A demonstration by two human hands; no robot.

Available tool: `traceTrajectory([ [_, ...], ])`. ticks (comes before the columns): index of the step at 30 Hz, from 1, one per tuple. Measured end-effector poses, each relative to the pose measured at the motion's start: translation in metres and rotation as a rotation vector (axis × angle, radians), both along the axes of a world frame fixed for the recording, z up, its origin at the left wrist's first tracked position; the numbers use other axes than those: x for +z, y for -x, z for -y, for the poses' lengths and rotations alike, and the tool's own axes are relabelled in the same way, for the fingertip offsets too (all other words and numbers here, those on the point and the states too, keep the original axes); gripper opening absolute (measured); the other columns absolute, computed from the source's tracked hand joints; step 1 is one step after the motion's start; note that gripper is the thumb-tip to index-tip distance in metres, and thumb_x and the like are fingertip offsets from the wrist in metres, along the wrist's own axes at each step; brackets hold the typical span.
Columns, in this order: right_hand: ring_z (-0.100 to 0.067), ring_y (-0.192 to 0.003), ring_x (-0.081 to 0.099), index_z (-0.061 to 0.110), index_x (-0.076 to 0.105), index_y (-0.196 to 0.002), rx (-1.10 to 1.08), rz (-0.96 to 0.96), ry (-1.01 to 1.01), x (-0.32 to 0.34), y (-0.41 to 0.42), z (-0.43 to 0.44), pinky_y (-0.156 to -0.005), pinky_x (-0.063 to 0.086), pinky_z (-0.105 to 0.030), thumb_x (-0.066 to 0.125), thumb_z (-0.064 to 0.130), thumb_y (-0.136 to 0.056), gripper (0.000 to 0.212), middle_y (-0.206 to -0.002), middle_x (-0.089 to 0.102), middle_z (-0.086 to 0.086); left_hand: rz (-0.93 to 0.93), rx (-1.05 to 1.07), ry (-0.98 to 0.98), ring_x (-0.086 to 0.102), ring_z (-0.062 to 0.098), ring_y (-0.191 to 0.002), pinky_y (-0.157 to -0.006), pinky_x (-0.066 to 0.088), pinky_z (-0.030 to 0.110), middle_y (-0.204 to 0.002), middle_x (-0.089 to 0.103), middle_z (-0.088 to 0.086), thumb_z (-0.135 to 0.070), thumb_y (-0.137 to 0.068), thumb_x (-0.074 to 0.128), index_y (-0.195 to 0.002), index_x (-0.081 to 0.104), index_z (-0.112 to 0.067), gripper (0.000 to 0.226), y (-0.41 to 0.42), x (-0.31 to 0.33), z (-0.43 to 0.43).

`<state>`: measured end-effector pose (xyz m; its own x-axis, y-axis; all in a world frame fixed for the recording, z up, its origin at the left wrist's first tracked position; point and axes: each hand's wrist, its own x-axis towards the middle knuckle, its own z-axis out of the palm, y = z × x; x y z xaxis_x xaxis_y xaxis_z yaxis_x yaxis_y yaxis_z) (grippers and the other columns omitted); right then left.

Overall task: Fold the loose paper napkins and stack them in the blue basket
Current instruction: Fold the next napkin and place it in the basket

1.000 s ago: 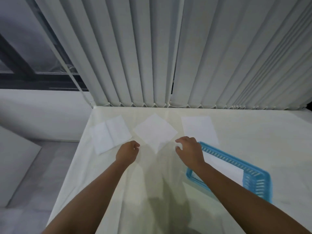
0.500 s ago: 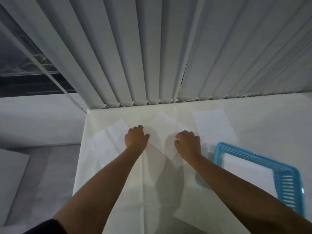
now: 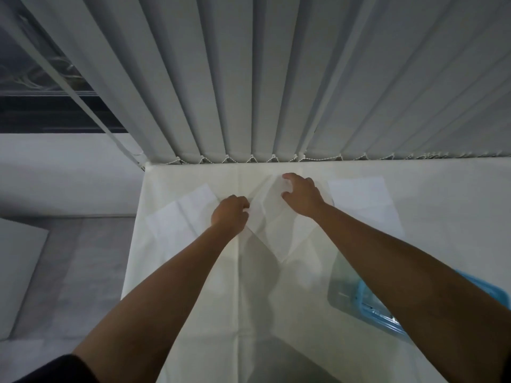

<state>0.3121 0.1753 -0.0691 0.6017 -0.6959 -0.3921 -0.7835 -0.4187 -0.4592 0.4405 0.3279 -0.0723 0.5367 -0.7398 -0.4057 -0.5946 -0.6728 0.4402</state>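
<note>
White table: three napkins, one blue basket; left hand, right hand both pinch middle napkin

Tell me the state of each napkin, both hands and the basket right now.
Middle napkin, unfolded, turned cornerwise, held at two corners.
Left napkin, flat, creased, loose.
Right napkin, flat, loose.
Left hand, pinches middle napkin's left corner.
Right hand, grips its far corner.
Blue basket, only part in view, contents unclear.
</note>
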Motion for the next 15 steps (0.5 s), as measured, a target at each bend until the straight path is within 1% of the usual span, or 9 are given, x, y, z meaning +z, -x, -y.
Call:
traceTrajectory([
  [2, -0.03, -0.127, 0.039, 0.026, 0.037, -0.142, -0.029, 0.003, -0.102, 0.0, -0.007, 0.006, -0.104, 0.038, -0.04, 0.053, 0.019, -0.086, 0.059, -0.133, 0.054, -0.008, 0.04, -0.025, 0.034, 0.055, 0.028, -0.112, -0.09, 0.045, 0.036, -0.116, 0.06, 0.008, -0.012, -0.089, 0.05, -0.114, 0.063, -0.018, 0.029, -0.004, 0.004, 0.0],
  [4, -0.031, -0.122, 0.045, 0.032, 0.036, -0.141, -0.076, 0.019, -0.168, 0.001, -0.012, 0.011, -0.102, 0.042, -0.042, 0.055, 0.019, -0.083, 0.063, -0.129, 0.053, -0.011, 0.077, -0.056, 0.069, 0.056, 0.027, -0.109, -0.089, 0.046, 0.036, -0.113, 0.062, 0.006, -0.012, -0.09, 0.047, -0.112, 0.064, -0.018, 0.028, -0.006, 0.01, 0.001],
  [6, -0.028, -0.111, 0.053, 0.033, 0.042, -0.137, -0.122, 0.083, -0.225, 0.007, -0.014, 0.014, -0.093, 0.047, -0.037, 0.059, 0.019, -0.082, 0.06, -0.12, 0.053, -0.011, 0.107, -0.066, 0.096, 0.057, 0.026, -0.107, -0.088, 0.047, 0.035, -0.111, 0.064, 0.005, -0.011, -0.091, 0.045, -0.11, 0.064, -0.019, 0.028, -0.008, 0.014, 0.002],
  [8, -0.022, -0.098, 0.056, 0.026, 0.056, -0.123, -0.127, 0.165, -0.251, 0.013, -0.015, 0.017, -0.077, 0.047, -0.027, 0.063, 0.015, -0.082, 0.044, -0.105, 0.057, -0.002, 0.109, -0.045, 0.112, 0.058, 0.026, -0.105, -0.087, 0.047, 0.034, -0.109, 0.065, 0.005, -0.01, -0.09, 0.045, -0.11, 0.065, -0.019, 0.03, -0.009, 0.017, 0.003],
  [9, -0.019, -0.093, 0.056, 0.024, 0.063, -0.111, -0.115, 0.194, -0.226, 0.016, -0.015, 0.019, -0.072, 0.045, -0.025, 0.063, 0.015, -0.081, 0.031, -0.097, 0.058, 0.002, 0.108, -0.032, 0.119, 0.058, 0.027, -0.104, -0.086, 0.047, 0.035, -0.107, 0.065, 0.006, -0.009, -0.09, 0.045, -0.11, 0.065, -0.019, 0.03, -0.009, 0.018, 0.003],
  [10, -0.019, -0.091, 0.058, 0.024, 0.066, -0.097, -0.098, 0.21, -0.173, 0.019, -0.015, 0.019, -0.072, 0.045, -0.026, 0.063, 0.017, -0.08, 0.019, -0.092, 0.061, 0.005, 0.113, -0.022, 0.128, 0.058, 0.028, -0.103, -0.084, 0.048, 0.035, -0.106, 0.065, 0.007, -0.01, -0.09, 0.045, -0.109, 0.065, -0.018, 0.029, -0.009, 0.019, 0.004],
  [11, -0.018, -0.091, 0.059, 0.026, 0.067, -0.087, -0.076, 0.213, -0.104, 0.022, -0.014, 0.02, -0.076, 0.045, -0.029, 0.063, 0.019, -0.08, 0.011, -0.089, 0.064, 0.006, 0.12, -0.016, 0.137, 0.059, 0.029, -0.102, -0.082, 0.048, 0.035, -0.104, 0.065, 0.008, -0.01, -0.09, 0.045, -0.108, 0.065, -0.016, 0.028, -0.009, 0.021, 0.005],
  [13, -0.017, -0.097, 0.058, 0.026, 0.067, -0.084, -0.002, 0.171, 0.068, 0.029, -0.008, 0.019, -0.086, 0.041, -0.033, 0.06, 0.022, -0.082, 0.009, -0.092, 0.068, 0.006, 0.128, 0.005, 0.158, 0.059, 0.03, -0.1, -0.079, 0.047, 0.035, -0.103, 0.065, 0.009, -0.012, -0.09, 0.047, -0.108, 0.063, -0.015, 0.025, -0.007, 0.024, 0.005],
  [15, -0.018, -0.104, 0.053, 0.024, 0.069, -0.091, 0.111, 0.122, 0.22, 0.033, 0.002, 0.018, -0.09, 0.034, -0.034, 0.058, 0.022, -0.085, 0.012, -0.095, 0.068, 0.006, 0.126, 0.022, 0.191, 0.059, 0.028, -0.098, -0.077, 0.046, 0.034, -0.102, 0.066, 0.006, -0.015, -0.09, 0.048, -0.108, 0.062, -0.016, 0.022, -0.002, 0.028, 0.003],
])
